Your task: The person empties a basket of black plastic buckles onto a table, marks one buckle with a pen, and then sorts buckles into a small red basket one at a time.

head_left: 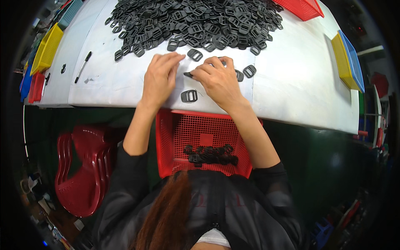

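My left hand (160, 79) is above the white table, its fingers stretched out to the right and slightly blurred, with nothing visible in them. Beside it, my right hand (218, 81) pinches a small black plastic buckle (188, 75) at the fingertips, seen almost edge-on. Its other fingers curl over the table and partly cover another buckle. A loose buckle (189, 96) lies between my wrists, close to the table's near edge. One more buckle (195, 55) is just beyond my fingertips, and another buckle (249, 71) rests right of my right hand.
A large heap of black buckles (196, 23) covers the far middle of the table. Below the near edge, a red basket (164, 143) holds several black pieces. A pen (83, 67) and a yellow basket (46, 49) are at left; a yellow-and-blue basket (342, 62) stands right. Stacked red chairs (85, 166) are lower left.
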`<state>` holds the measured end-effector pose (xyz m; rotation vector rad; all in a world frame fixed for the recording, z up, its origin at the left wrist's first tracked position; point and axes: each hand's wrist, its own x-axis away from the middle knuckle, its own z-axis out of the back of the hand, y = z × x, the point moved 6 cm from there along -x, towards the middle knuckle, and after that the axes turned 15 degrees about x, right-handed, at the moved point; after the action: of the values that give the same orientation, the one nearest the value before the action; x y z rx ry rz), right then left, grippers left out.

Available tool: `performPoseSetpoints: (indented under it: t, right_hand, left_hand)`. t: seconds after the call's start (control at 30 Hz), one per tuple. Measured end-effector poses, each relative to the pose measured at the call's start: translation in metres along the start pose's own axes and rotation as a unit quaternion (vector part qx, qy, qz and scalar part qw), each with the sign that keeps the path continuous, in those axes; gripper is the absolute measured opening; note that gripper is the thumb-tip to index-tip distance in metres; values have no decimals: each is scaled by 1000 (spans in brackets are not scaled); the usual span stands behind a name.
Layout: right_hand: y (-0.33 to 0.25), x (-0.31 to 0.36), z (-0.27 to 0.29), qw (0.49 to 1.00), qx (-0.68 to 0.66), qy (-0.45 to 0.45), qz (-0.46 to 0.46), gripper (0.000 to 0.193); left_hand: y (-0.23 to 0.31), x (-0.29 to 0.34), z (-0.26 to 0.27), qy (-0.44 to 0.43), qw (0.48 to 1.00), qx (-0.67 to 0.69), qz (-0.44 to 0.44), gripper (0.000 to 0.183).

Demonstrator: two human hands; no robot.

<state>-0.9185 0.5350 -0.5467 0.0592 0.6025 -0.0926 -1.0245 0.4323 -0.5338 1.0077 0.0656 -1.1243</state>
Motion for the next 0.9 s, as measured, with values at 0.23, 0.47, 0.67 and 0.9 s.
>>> performPoseSetpoints:
  t: [0.23,0.47,0.67,0.9]
  right_hand:
    - [46,4,8,989,-30,-5,-143,18]
    - [85,89,38,961,84,-81,-252,26]
    - [49,67,31,973,9,-41,-226,24]
    - [47,65,27,979,-64,-10,-191,22]
  left_hand:
    - [-21,-21,-27,-123,983,-101,-95,28]
    - [-8,24,-6,-57,996,-63,29,27]
    - [12,14,-21,-59,996,-51,-39,46]
    - [-3,22,-11,-61,998,12,4,38]
